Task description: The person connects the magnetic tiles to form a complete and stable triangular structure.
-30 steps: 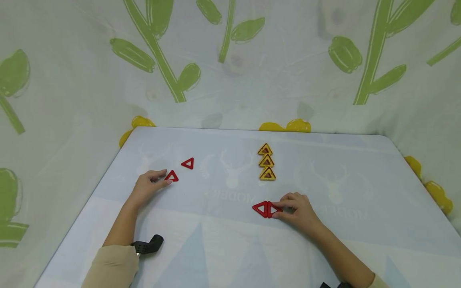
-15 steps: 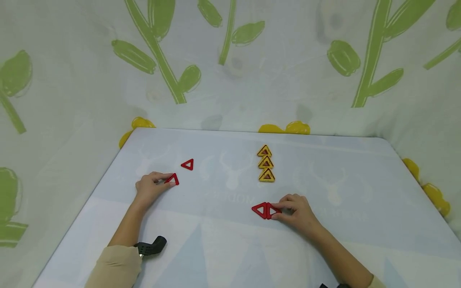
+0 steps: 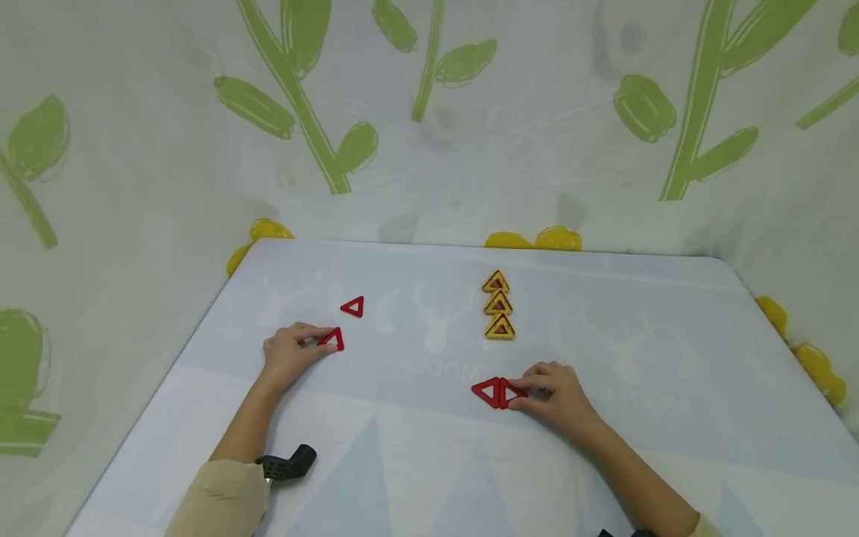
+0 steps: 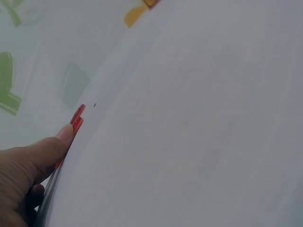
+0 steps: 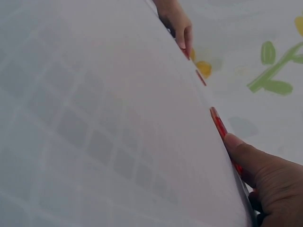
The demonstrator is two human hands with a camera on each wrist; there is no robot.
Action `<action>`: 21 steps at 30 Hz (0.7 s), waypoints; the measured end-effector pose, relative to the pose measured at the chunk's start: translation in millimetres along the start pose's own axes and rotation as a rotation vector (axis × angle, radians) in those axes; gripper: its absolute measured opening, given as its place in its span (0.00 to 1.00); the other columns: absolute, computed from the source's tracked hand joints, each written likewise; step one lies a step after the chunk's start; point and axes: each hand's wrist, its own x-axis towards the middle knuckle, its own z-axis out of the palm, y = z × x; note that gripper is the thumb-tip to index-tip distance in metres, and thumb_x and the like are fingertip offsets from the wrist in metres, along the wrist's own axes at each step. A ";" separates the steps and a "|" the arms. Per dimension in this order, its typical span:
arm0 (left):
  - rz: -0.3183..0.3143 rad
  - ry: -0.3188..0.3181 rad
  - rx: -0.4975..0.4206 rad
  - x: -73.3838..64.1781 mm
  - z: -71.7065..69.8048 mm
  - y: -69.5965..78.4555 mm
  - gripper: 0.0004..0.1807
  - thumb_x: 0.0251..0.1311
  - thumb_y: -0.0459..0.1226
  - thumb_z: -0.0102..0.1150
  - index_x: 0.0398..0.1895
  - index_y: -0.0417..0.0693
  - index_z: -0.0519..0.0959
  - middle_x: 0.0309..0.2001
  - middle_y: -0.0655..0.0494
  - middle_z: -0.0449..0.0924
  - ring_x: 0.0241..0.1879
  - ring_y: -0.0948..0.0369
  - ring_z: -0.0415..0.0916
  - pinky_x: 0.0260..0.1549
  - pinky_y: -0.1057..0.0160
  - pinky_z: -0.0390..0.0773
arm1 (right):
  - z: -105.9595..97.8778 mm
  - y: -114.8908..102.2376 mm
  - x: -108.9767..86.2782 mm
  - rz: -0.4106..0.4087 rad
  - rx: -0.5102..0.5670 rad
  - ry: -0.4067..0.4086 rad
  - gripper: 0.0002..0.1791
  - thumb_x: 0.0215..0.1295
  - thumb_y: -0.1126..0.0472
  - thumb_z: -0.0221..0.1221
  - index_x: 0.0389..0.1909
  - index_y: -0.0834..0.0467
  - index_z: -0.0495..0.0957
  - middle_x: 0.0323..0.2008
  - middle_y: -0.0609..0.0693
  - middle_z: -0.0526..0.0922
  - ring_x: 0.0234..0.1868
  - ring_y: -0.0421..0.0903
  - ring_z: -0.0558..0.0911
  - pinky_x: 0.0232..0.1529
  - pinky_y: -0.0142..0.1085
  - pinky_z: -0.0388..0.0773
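My left hand (image 3: pixel 292 355) pinches a red triangular frame tile (image 3: pixel 339 339) between thumb and fingers, low over the table at the left. Just beyond it lies a loose red triangle (image 3: pixel 362 306). At the centre right, my right hand (image 3: pixel 558 396) grips the outer end of another red triangle (image 3: pixel 503 393), whose flat side meets that of a matching red triangle (image 3: pixel 478 387) pointing left. In the left wrist view the thumb (image 4: pixel 65 132) presses against the red tile's edge. The right wrist view shows the right thumb (image 5: pixel 232 141) on its tile, seen edge-on.
Three yellow triangular pieces with dark reddish centres (image 3: pixel 499 327) form a column farther back on the pale printed table (image 3: pixel 403 462). A curtain with green leaves (image 3: pixel 466 61) hangs behind the table's far edge. A black wrist camera (image 3: pixel 290 464) sits at the left wrist.
My left hand has drawn its red triangle slightly to the right and nearer, turning it a little. The right hand and its two red triangles stay nearly in place.
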 end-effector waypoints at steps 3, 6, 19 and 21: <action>0.013 -0.007 -0.004 -0.5 1.2 2.0 0.21 0.53 0.42 0.68 0.50 0.44 0.82 0.46 0.44 0.79 0.44 0.50 0.68 0.46 0.45 0.50 | 0.7 0.9 -0.7 -0.010 0.003 0.005 0.16 0.42 0.61 0.73 0.37 0.54 0.87 0.31 0.39 0.79 0.35 0.35 0.70 0.37 0.37 0.63; 0.038 -0.019 -0.006 -0.3 1.6 4.7 0.21 0.52 0.43 0.68 0.49 0.44 0.82 0.46 0.44 0.79 0.44 0.50 0.68 0.46 0.44 0.50 | 2.0 2.1 -1.3 -0.016 0.007 0.008 0.16 0.42 0.61 0.73 0.37 0.54 0.87 0.31 0.39 0.79 0.35 0.35 0.71 0.37 0.36 0.62; 0.102 -0.090 -0.054 3.3 15.5 17.7 0.19 0.51 0.40 0.69 0.47 0.45 0.83 0.44 0.47 0.79 0.46 0.50 0.68 0.49 0.45 0.49 | 2.9 2.6 -2.0 -0.008 -0.003 0.008 0.17 0.42 0.61 0.74 0.38 0.54 0.87 0.31 0.39 0.78 0.35 0.35 0.70 0.37 0.36 0.62; 0.120 -0.098 -0.066 4.3 19.1 21.1 0.18 0.50 0.39 0.70 0.47 0.45 0.84 0.43 0.48 0.80 0.45 0.50 0.69 0.49 0.45 0.50 | 2.4 2.6 -1.4 -0.019 0.000 0.011 0.17 0.41 0.61 0.74 0.37 0.54 0.87 0.31 0.39 0.78 0.34 0.35 0.70 0.37 0.35 0.61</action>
